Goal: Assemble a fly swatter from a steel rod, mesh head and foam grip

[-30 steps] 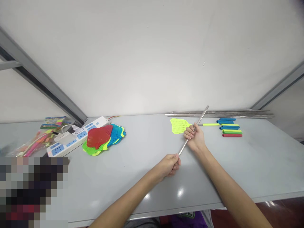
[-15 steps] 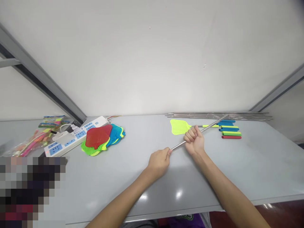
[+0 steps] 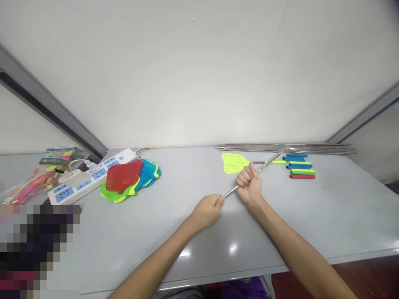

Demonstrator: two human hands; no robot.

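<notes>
A thin steel rod (image 3: 268, 163) runs diagonally across the table, and both my hands grip it. My left hand (image 3: 207, 211) is closed around its lower end. My right hand (image 3: 249, 182) is closed around it further along, with the far end sticking out past my knuckles toward the back. Just behind my right hand, a yellow-green plastic fly swatter (image 3: 233, 163) lies flat on the table, its head to the left and its thin handle to the right. The rod crosses above that handle.
Several foam handle grips (image 3: 301, 168) in blue, green and red lie to the right. Several steel rods (image 3: 285, 148) lie along the back edge. At left are a stack of coloured swatter heads (image 3: 123, 176), a white power strip (image 3: 93, 176) and a plastic bag (image 3: 34, 182).
The rod has swung from steep to a lower, flatter angle, its far end moving right. My left hand has moved left and my right hand slightly back. The view has shifted slightly.
</notes>
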